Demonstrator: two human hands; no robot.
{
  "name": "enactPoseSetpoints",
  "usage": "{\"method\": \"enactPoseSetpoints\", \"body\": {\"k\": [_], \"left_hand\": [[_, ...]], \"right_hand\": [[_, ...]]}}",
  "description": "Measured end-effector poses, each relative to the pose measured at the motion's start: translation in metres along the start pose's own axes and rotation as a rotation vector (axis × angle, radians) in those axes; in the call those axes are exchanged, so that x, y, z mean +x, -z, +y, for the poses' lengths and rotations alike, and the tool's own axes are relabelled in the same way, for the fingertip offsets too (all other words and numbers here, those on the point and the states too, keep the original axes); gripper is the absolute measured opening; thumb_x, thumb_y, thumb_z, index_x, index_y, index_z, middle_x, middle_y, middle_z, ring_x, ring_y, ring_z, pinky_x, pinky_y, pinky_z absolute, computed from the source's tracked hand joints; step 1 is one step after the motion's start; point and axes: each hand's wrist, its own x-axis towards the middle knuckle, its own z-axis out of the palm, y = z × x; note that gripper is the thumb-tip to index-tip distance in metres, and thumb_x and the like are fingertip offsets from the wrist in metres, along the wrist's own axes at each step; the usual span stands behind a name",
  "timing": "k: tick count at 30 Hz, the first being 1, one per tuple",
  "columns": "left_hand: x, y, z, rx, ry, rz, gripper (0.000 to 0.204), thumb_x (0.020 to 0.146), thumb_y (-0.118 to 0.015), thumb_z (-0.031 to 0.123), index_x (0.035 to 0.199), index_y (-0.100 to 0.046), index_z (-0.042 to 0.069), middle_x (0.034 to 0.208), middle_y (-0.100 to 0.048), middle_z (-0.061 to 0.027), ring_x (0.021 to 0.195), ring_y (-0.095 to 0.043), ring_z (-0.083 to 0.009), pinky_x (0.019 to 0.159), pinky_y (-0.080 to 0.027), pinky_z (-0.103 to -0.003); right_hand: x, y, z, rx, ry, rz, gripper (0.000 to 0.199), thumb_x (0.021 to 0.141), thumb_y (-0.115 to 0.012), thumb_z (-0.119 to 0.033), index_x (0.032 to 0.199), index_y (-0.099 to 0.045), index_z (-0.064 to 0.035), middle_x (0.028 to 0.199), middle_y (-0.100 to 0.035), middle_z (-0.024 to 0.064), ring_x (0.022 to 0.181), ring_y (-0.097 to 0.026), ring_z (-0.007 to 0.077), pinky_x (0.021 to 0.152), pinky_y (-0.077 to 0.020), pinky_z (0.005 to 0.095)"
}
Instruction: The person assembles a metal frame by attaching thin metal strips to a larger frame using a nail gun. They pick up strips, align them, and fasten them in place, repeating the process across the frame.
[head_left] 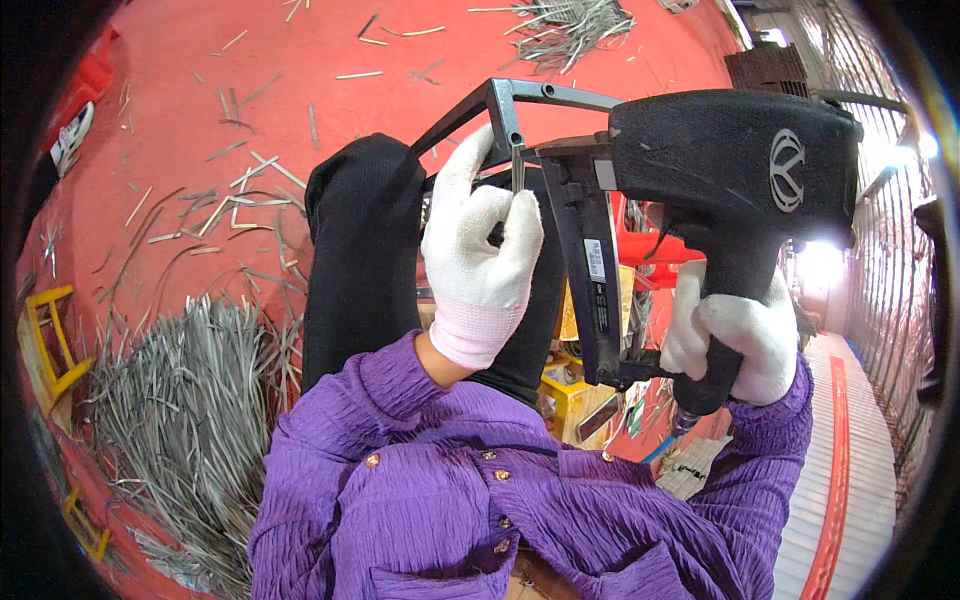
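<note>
Around the nail gun (735, 155), right hand (757, 335) clamps, partly hidden; left hand (472, 258) pinches strip (518, 170).

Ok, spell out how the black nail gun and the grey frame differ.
Colour: the nail gun is black; the frame is grey.
Shape: the nail gun has a bulky body; the frame shows slim bars.
Handling: the right grip wraps the nail gun's handle; the left grip is at the frame's corner.
Both have long, straight parts.

Purple shirt (420, 520), white gloves (465, 245), black trousers (360, 260)
</note>
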Motion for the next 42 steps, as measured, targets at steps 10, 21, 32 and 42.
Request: {"method": "enactPoseSetpoints", "body": {"k": [10, 21, 32, 42], "left_hand": [[0.002, 0.002, 0.001, 0.041, -0.014, -0.021, 0.014, 0.08, -0.063, 0.002, 0.069, -0.057, -0.003, 0.129, -0.054, -0.025, 0.103, -0.06, -0.0282, 0.085, -0.047, -0.034], [0.004, 0.01, -0.007, 0.082, -0.101, -0.043, 0.011, 0.078, -0.067, 0.004, 0.071, -0.061, -0.001, 0.124, -0.056, -0.0236, 0.107, -0.058, -0.0318, 0.092, -0.044, -0.038], [0.036, 0.065, -0.023, 0.36, -0.311, 0.254, 0.014, 0.095, -0.048, 0.002, 0.105, -0.056, -0.002, 0.114, -0.049, -0.0127, 0.109, -0.049, -0.0214, 0.095, -0.039, -0.032], [0.1, 0.057, 0.018, 0.408, -0.312, -0.716, 0.024, 0.086, -0.067, 0.02, 0.105, -0.071, 0.006, 0.084, -0.069, -0.0112, 0.07, -0.066, -0.0189, 0.067, -0.05, -0.027]], "right_hand": [[0.0, -0.005, -0.002, -0.024, -0.034, -0.022, 0.009, 0.074, -0.052, -0.001, 0.066, -0.054, 0.0004, 0.055, -0.054, 0.0089, 0.048, -0.053, 0.0174, 0.051, -0.0441, 0.0277], [0.0, -0.015, -0.027, -0.252, -0.066, -0.055, 0.022, 0.083, -0.05, -0.012, 0.064, -0.054, -0.0015, 0.056, -0.054, 0.0063, 0.048, -0.053, 0.0143, 0.05, -0.0455, 0.0269], [-0.002, -0.01, -0.023, -0.14, -0.085, -0.051, 0.015, 0.084, -0.051, -0.01, 0.071, -0.051, -0.0024, 0.056, -0.049, 0.0056, 0.044, -0.049, 0.0151, 0.048, -0.0447, 0.03], [0.01, 0.046, 0.088, -0.133, 0.213, 0.132, 0.008, 0.079, -0.058, -0.003, 0.086, -0.054, -0.0018, 0.063, -0.053, 0.0051, 0.049, -0.05, 0.0135, 0.052, -0.0434, 0.0275]]}}
